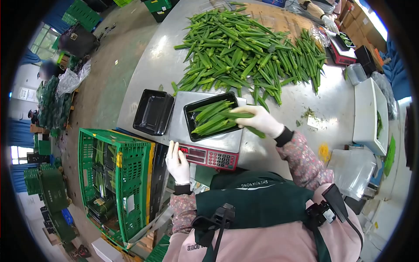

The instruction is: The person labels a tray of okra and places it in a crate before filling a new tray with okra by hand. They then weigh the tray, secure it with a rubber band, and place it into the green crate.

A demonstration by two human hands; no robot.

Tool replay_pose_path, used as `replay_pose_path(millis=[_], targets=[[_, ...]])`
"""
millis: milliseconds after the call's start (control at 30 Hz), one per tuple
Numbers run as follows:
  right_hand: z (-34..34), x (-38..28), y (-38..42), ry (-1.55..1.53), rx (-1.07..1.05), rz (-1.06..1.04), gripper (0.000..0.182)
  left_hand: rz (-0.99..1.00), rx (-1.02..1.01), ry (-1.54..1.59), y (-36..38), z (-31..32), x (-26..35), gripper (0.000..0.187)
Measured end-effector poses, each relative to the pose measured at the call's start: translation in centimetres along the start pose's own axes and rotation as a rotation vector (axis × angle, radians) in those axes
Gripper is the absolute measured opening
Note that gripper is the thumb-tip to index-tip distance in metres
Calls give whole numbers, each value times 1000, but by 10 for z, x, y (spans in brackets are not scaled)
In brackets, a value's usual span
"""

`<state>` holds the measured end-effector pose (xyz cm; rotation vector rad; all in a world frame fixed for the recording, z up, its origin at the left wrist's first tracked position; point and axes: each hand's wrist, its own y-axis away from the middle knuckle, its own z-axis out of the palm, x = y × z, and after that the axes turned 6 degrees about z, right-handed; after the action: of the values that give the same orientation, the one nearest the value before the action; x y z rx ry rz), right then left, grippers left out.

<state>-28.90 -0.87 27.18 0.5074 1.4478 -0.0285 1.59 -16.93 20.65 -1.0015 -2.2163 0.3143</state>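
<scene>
Closest to the camera is a green apron [257, 205] over pink sleeves. Left hand [178, 162], white glove, rests flat with fingers stretched out on the corner of the scale [208, 148], holding nothing. Right hand [260, 120] has its fingers curled around an okra pod [244, 116] at the edge of the black tray [211, 115], which sits on the scale already part full. Looks like the weighing step — topping up the tray pod by pod. Next move probably calls for watching the readout and reaching to the big okra pile [248, 56] beyond — spare trays [153, 112] wait just beside.
</scene>
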Motion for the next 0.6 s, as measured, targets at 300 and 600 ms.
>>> replay_pose_path(millis=[300,600], targets=[[55,20,-87,743,320,-733,23,-40,22,-31,1,-5,-8,31],[-67,155,-33,935,979,126,36,-117,19,-97,11,-19,-42,29]])
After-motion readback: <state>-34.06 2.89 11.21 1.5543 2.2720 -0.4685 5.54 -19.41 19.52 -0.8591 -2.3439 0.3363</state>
